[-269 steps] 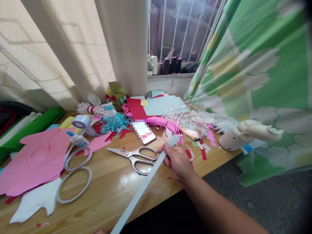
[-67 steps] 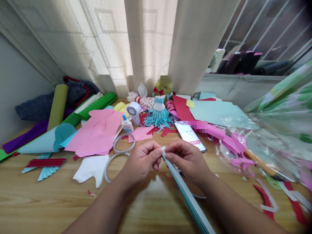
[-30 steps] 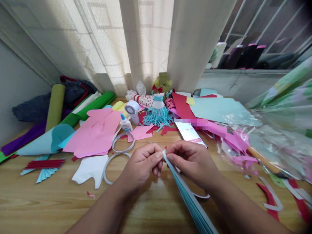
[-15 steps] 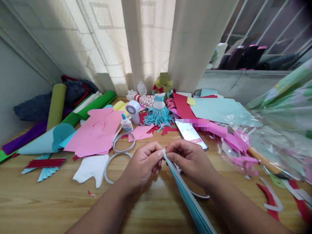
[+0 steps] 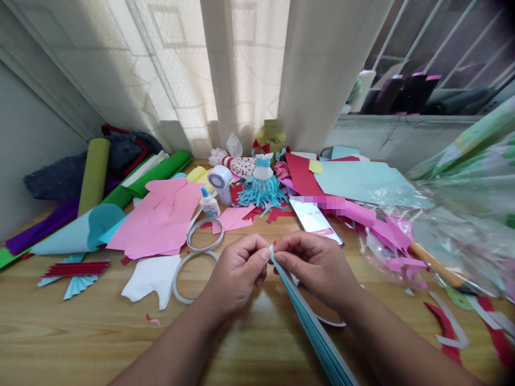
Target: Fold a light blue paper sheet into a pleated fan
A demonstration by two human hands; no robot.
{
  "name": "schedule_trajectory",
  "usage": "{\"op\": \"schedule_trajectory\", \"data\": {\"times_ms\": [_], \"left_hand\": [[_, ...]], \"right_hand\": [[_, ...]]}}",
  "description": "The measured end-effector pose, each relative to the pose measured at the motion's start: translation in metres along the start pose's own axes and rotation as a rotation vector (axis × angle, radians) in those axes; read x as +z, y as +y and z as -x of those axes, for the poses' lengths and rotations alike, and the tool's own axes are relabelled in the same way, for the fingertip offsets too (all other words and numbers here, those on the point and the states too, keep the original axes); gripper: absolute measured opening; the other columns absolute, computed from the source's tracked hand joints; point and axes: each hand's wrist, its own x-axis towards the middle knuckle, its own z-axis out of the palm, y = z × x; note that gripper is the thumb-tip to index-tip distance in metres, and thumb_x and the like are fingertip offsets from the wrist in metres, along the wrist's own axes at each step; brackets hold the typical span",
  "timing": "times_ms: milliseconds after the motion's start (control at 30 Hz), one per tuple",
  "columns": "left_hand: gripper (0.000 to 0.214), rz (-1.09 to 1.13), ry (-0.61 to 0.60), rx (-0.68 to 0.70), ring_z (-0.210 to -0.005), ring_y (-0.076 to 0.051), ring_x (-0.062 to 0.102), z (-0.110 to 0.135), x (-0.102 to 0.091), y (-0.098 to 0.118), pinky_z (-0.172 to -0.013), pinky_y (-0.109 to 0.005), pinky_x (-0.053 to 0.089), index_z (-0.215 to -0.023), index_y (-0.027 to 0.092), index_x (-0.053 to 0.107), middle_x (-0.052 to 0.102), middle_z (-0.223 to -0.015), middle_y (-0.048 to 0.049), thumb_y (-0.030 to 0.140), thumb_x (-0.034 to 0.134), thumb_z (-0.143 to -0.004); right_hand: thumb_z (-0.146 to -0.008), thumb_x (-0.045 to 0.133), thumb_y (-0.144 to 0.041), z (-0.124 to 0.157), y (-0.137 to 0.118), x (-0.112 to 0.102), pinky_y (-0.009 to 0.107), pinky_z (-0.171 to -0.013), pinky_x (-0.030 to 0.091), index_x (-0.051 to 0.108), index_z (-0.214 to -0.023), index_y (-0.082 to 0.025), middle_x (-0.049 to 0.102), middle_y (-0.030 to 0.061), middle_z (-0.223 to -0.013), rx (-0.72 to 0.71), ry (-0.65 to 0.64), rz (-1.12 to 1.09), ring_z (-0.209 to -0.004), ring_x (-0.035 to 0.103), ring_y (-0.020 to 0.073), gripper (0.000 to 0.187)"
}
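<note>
Both hands meet over the wooden table (image 5: 80,338), pinching the top end of a long folded blue paper strip (image 5: 314,335) that runs down toward me. My left hand (image 5: 237,271) is closed, thumb and forefinger pressed on the strip's tip from the left. My right hand (image 5: 317,265) is closed on the same tip from the right. Just left of my left hand lie two tape rings (image 5: 203,236) and a white paper cut-out (image 5: 151,276). A phone (image 5: 316,221) lies just beyond my right hand.
Pink paper sheets (image 5: 161,220), a glue bottle (image 5: 208,202), a white tape dispenser (image 5: 220,182) and a blue fringed paper figure (image 5: 261,187) crowd the far table. Rolled papers (image 5: 94,171) lie far left, a pleated fan (image 5: 72,271) at the left, cellophane and scraps (image 5: 422,241) at the right.
Nine seconds ago only my right hand held the strip beside scissors. Since then both hands have pinched its tip; over the last second they barely shift.
</note>
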Motion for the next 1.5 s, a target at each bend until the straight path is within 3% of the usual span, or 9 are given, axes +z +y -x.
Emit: {"op": "schedule_trajectory", "data": {"times_ms": [133, 367, 667, 800, 967, 1100, 1367, 1500], "left_hand": [[0.025, -0.005, 0.001, -0.007, -0.046, -0.006, 0.037, -0.001, 0.000, -0.001, -0.044, -0.020, 0.028, -0.067, 0.017, 0.050, 0.044, -0.053, 0.0058, 0.033, 0.053, -0.086], [0.025, -0.055, -0.014, -0.007, -0.048, -0.006, 0.037, -0.001, 0.002, 0.001, -0.046, -0.021, 0.028, -0.067, 0.017, 0.051, 0.044, -0.054, 0.0054, 0.032, 0.052, -0.086], [0.022, 0.001, -0.004, -0.030, -0.047, -0.006, 0.037, 0.000, 0.003, 0.000, -0.045, -0.020, 0.028, -0.066, 0.017, 0.053, 0.044, -0.053, 0.0054, 0.030, 0.054, -0.084], [0.021, 0.119, 0.017, -0.072, -0.044, -0.005, 0.038, -0.001, 0.005, 0.001, -0.042, -0.018, 0.027, -0.064, 0.016, 0.051, 0.044, -0.051, 0.0058, 0.027, 0.056, -0.081], [0.019, 0.256, 0.015, -0.121, -0.041, -0.004, 0.036, 0.000, 0.011, 0.007, -0.040, -0.016, 0.027, -0.065, 0.016, 0.053, 0.043, -0.049, 0.0067, 0.029, 0.060, -0.078], [0.019, 0.353, 0.012, -0.152, -0.040, -0.003, 0.033, 0.000, 0.014, 0.010, -0.040, -0.016, 0.026, -0.065, 0.015, 0.054, 0.043, -0.048, 0.0072, 0.028, 0.063, -0.075], [0.019, 0.337, 0.008, -0.160, -0.040, -0.003, 0.033, 0.000, 0.015, 0.008, -0.041, -0.016, 0.027, -0.066, 0.015, 0.054, 0.044, -0.048, 0.0072, 0.029, 0.062, -0.076], [0.019, 0.254, 0.027, -0.102, -0.043, -0.005, 0.039, -0.003, 0.010, 0.005, -0.045, -0.017, 0.032, -0.066, 0.015, 0.054, 0.047, -0.050, 0.0060, 0.028, 0.061, -0.078]], "right_hand": [[-0.079, 0.064, -0.026, 0.002, 0.000, 0.002, 0.020, -0.056, 0.045, 0.063, -0.079, -0.019, 0.065, -0.0007, -0.071, -0.022, -0.016, -0.032, -0.063, 0.057, 0.0096, 0.007], [-0.069, 0.072, -0.030, -0.001, -0.002, 0.004, 0.023, -0.053, 0.046, 0.060, -0.072, -0.016, 0.062, 0.0002, -0.065, 0.122, 0.016, -0.128, -0.058, 0.058, 0.0118, 0.018], [-0.075, 0.062, -0.025, -0.002, -0.001, 0.002, 0.022, -0.048, 0.042, 0.059, -0.071, -0.017, 0.061, -0.0001, -0.062, 0.118, 0.001, -0.071, -0.055, 0.054, 0.0110, 0.010], [-0.082, 0.058, -0.022, -0.001, 0.005, 0.000, 0.022, -0.053, 0.044, 0.059, -0.083, -0.019, 0.062, -0.0008, -0.069, -0.010, -0.031, -0.022, -0.061, 0.057, 0.0111, 0.003], [-0.087, 0.052, -0.016, -0.004, 0.008, -0.010, 0.022, -0.060, 0.047, 0.061, -0.106, -0.023, 0.066, 0.0002, -0.081, -0.295, -0.132, 0.115, -0.069, 0.060, 0.0104, 0.022], [-0.088, 0.050, -0.011, -0.007, 0.004, -0.016, 0.022, -0.066, 0.047, 0.063, -0.099, -0.021, 0.069, 0.0006, -0.084, -0.416, -0.162, 0.234, -0.074, 0.062, 0.0101, 0.020], [-0.088, 0.048, -0.012, -0.007, 0.003, -0.018, 0.021, -0.060, 0.044, 0.058, -0.082, -0.020, 0.060, -0.0014, -0.070, -0.431, -0.151, 0.338, -0.063, 0.055, 0.0095, 0.014], [-0.088, 0.046, -0.012, -0.010, 0.004, -0.019, 0.027, -0.068, 0.046, 0.057, -0.086, -0.022, 0.059, 0.0021, -0.081, -0.531, -0.112, 0.384, -0.075, 0.056, 0.0133, 0.014]]}}
